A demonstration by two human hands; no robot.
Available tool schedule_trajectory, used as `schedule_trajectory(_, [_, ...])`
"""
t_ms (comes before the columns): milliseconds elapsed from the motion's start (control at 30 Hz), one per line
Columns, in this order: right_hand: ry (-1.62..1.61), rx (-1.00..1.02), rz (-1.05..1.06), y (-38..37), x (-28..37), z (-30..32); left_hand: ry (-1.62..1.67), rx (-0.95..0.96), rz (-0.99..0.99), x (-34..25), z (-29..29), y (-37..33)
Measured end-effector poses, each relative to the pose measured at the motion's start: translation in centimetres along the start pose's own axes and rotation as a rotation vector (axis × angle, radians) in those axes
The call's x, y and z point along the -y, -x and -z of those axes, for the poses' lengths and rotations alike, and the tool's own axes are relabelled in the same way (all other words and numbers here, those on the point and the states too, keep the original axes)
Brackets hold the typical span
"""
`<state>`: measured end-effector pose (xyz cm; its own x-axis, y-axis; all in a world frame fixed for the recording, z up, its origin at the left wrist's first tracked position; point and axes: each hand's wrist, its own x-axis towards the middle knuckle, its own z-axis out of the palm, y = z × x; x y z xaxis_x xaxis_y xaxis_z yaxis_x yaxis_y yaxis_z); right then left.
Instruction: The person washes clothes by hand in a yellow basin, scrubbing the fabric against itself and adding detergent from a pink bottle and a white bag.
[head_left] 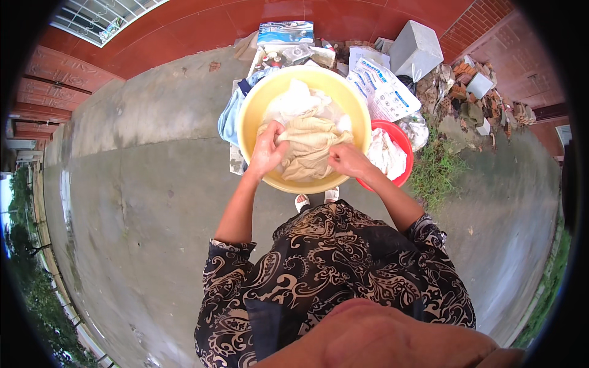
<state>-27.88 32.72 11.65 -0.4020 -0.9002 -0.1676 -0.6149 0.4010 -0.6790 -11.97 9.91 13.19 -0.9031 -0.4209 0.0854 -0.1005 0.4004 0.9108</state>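
Note:
A wide yellow basin [248, 110] stands before me, with a beige cloth [310, 144] bunched up inside it. Behind the beige cloth lies white fabric [297, 99] in what looks like water. My left hand [267, 150] is closed on the left edge of the beige cloth, thumb toward the middle. On the cloth's right side, my right hand [348, 161] is curled with its fingers gripping the fabric. Part of the cloth is hidden under both hands. Beside the basin, at its right, sits a smaller red basin [409, 151] holding white cloth [385, 154].
Light blue cloth [229, 119] hangs at the yellow basin's left. Behind stand a blue box [285, 32], a printed white sack [383, 92] and a grey block [417, 50]. Broken bricks [466, 92] and grass [434, 168] lie to the right. Concrete floor [165, 202] surrounds me.

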Motion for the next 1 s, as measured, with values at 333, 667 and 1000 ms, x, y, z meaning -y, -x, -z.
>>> schedule_trajectory(333, [0.518,-0.336,-0.104,-9.0,-0.4,-6.0,-0.896,-0.034,0.392,4.0,-8.0,-1.2])
schedule_trajectory(667, [0.295,0.101,-0.147,-17.1,-13.8,-13.4,-1.034,0.240,0.385,9.6,-10.0,-7.5])
schedule_trajectory(1000, [-0.309,-0.044,-0.316,-17.0,-4.5,-6.3,-0.445,-0.093,0.424,11.2,-5.7,-8.3])
